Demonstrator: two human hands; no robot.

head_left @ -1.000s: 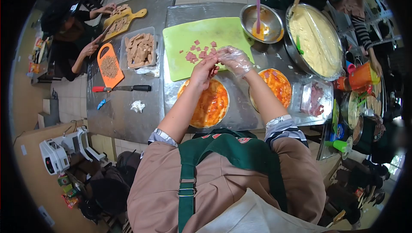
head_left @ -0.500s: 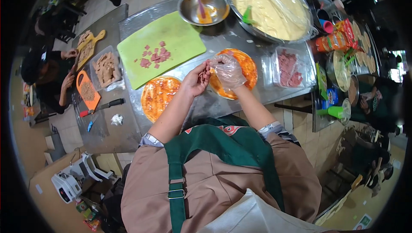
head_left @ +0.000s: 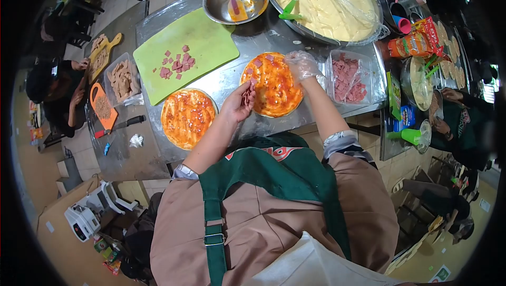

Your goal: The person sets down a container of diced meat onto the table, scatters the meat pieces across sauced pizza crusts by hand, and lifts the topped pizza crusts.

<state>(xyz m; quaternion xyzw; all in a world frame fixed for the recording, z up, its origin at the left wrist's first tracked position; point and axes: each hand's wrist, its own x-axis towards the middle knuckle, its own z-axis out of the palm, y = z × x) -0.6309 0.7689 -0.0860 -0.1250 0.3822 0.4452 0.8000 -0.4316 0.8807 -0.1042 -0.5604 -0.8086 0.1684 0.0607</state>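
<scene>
Pink meat pieces rest in the curled fingers of my left hand (head_left: 240, 100), at the left edge of the sauced pizza base (head_left: 274, 94). My right hand (head_left: 303, 66), in a clear plastic glove, is over that base's upper right edge; its fingertips are blurred and I cannot make out what they hold. A few meat squares lie near the top of the base. Another sauced base (head_left: 188, 119) lies to the left. Behind it, more cut meat (head_left: 182, 65) sits on the green cutting board (head_left: 150, 49). A clear container (head_left: 349, 79) of meat pieces stands right of my right hand.
At the back are a steel bowl (head_left: 211, 4) with a spatula and a large basin (head_left: 327, 4) of pale dough. To the left lie a knife (head_left: 121, 126), an orange board (head_left: 101, 108) and a tub of brown meat (head_left: 122, 79). Other people work at both sides.
Both hands have moved from the green board to the right-hand pizza base, my left hand taking meat pieces along. My right hand has parted from my left. The view has shifted right.
</scene>
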